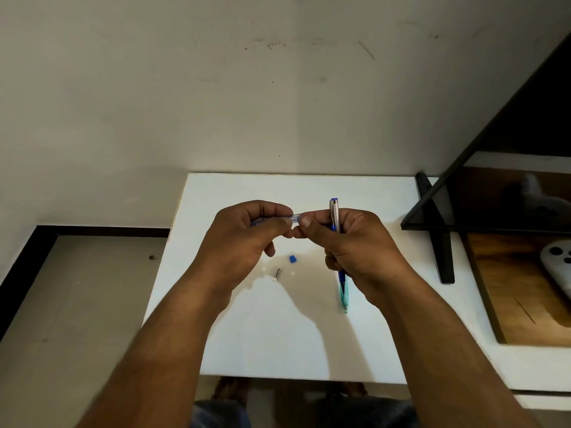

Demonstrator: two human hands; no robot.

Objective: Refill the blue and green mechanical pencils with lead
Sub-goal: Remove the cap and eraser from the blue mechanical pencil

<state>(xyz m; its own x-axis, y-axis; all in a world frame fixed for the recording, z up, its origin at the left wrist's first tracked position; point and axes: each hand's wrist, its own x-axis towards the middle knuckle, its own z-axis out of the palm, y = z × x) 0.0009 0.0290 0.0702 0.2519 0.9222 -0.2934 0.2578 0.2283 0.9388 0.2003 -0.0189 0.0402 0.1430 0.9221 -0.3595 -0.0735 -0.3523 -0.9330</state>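
**Two hands on one lead tube, blue pencil waiting upright**

Two hands meet above the white table (309, 350), working a small clear lead tube (295, 217) held level between them. The left hand (244, 239) has thumb and forefinger pressed together on the tube's near-left end, while the right hand (355, 245) pinches its other end with thumb tip and forefinger; whether a lead is already sliding out is too fine to tell.

The right hand's remaining fingers curl round the blue mechanical pencil (335, 214), held roughly upright with its metal clip and blue top above the knuckles and its blue grip showing below the palm. The green mechanical pencil (344, 293) lies on the table just under that hand, tip toward the person.

A small blue cap (292, 258) and a short metal piece with a white end (277, 273), probably the eraser holder, lie apart on the table beneath the hands.

The step in hand looks like drawing lead from the tube for the blue pencil. Next, a thin lead must be guided into the pencil's open barrel, calling for a light, steady pinch, since the lead would snap easily.
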